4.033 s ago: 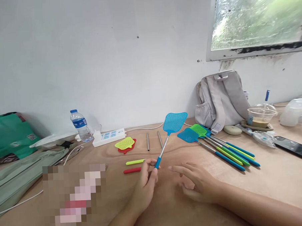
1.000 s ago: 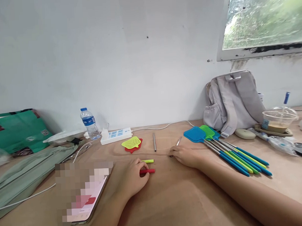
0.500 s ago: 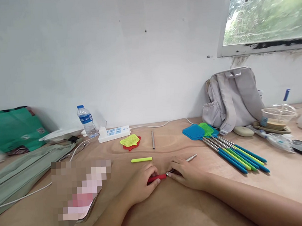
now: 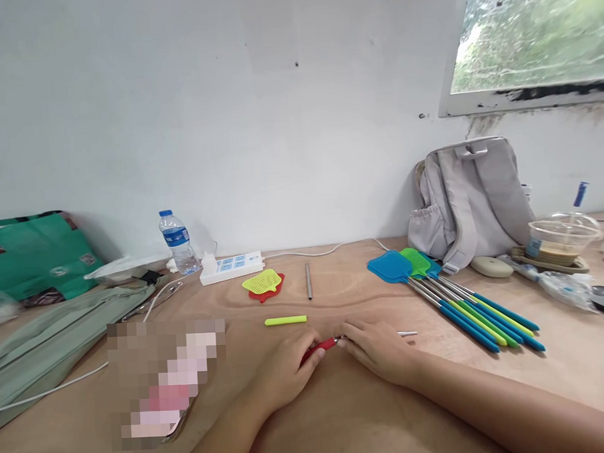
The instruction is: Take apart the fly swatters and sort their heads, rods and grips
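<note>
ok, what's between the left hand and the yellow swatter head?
The loose yellow handle, lying crosswise on the table between the left hand and the yellow swatter head, as the head camera shows.

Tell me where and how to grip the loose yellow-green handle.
Take the yellow-green handle around mid-length, probably best from straight above, pinching its near and far long sides. It is slim and straight, lies flat and crosswise on the table, and nothing appears to touch those sides.

Wooden table (image 4: pixel 370 417) bearing fly swatters (image 4: pixel 460 300), a power strip (image 4: pixel 232 267) and backpack (image 4: pixel 474 202).
</note>
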Available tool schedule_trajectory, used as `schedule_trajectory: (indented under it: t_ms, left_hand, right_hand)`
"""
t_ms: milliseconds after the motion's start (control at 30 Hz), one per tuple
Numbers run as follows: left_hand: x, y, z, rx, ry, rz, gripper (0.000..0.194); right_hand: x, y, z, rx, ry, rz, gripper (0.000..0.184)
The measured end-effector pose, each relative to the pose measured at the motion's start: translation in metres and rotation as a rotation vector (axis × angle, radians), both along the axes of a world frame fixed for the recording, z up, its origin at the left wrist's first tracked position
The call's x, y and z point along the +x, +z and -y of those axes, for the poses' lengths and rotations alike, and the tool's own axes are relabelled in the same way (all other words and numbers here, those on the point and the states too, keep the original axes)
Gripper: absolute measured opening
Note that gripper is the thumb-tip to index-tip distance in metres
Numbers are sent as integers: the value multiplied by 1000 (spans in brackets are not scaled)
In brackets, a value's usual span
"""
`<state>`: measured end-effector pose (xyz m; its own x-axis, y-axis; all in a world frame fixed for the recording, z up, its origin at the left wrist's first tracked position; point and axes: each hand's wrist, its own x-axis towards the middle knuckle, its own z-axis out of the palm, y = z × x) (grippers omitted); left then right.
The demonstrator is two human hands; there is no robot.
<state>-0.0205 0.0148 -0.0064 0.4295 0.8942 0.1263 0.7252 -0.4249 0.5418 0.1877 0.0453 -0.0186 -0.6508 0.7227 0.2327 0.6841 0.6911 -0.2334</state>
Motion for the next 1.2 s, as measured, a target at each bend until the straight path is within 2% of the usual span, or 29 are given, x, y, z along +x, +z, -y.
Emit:
schedule_trajectory:
  t_ms: [67,167,267,500,600,700,800,900,1033,1200]
  left_hand:
    - [1,-1,0,26,17,16,24]
    - [0,-2,-1,63,43,82,25]
    - [-2,-1,-2,99,38,126,26]
    - [5,1,4,88,-74,87,26]
    - [18,-4,9,82,-99,113,25]
    - [27,-9,12,89,-74,120,24]
    - [28,-9,9,104,-55,95,21]
    - [19,-6,3,133,-17,72,19]
    - [7,-1,-1,158,46,109,19]
    - [9,-1,4,181,29,123,20]
  right_hand:
    - [-1,-1,4,22,0,23,25]
    - [-2,-4,6,64,-7,46,39]
    - [-1,-4,6,80,0,71,44]
    - [-9,-2,15,134,55,108,30]
    - [-16,-7,20,82,-6,39,31]
    - [-19,-10,20,10,-91,-46,33]
    - [-17,-8,13,-26,-51,-79,28]
    - [-11,-1,5,3,-50,6,20]
    - [-3,5,-3,72,-146,145,7]
    - [-1,2,-5,101,-212,184,9]
